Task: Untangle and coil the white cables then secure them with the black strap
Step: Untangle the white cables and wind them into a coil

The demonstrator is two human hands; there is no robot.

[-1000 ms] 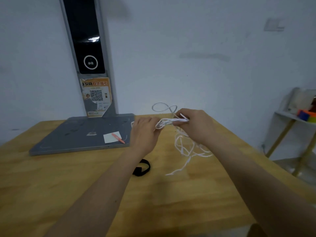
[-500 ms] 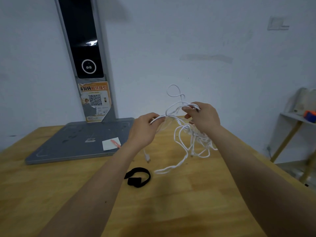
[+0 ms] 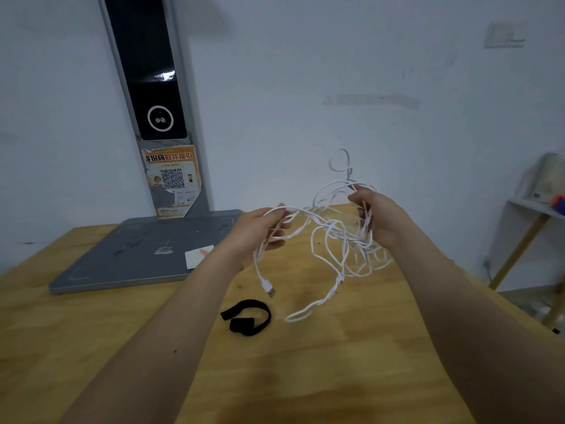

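Note:
A tangle of white cables (image 3: 331, 240) hangs in the air between both hands above the wooden table (image 3: 305, 377). My left hand (image 3: 255, 232) grips several strands at the left side; a USB plug (image 3: 269, 289) dangles below it. My right hand (image 3: 377, 218) holds the bunched loops on the right, and one small loop sticks up above it. A long loop droops down and touches the table. The black strap (image 3: 248, 316) lies curled on the table, below and between the hands, untouched.
A grey flat base (image 3: 128, 258) with a tall post (image 3: 153, 96) bearing a QR sticker stands at the table's back left. A white card (image 3: 197, 257) lies on that base. A small shelf (image 3: 538, 209) stands off the table's right edge.
Both hands have lifted the cables off the table and drawn apart, spreading the tangle. A USB plug now hangs free under my left hand.

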